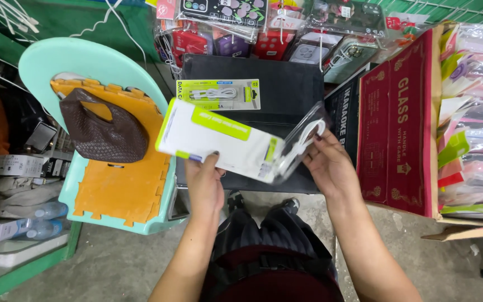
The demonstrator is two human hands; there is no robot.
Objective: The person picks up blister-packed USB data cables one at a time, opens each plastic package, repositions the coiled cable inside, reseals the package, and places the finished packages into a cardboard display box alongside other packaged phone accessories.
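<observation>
My left hand (205, 184) grips the lower edge of a flat white card with green trim (213, 140), held tilted at chest height. My right hand (326, 162) holds a clear plastic blister shell (300, 146) that contains a coiled white cable; the shell sits at the card's right end, partly pulled off it. Behind both, a second packaged white cable (219, 94) lies flat on a black box (286, 84).
A mint plastic chair (85, 61) at left carries an orange foam mat (121, 190) and a brown woven bag (102, 131). A red carton (401, 123) with packaged phone cases stands at right. More phone cases (286, 28) hang at the back. Water bottles (43, 221) lie lower left.
</observation>
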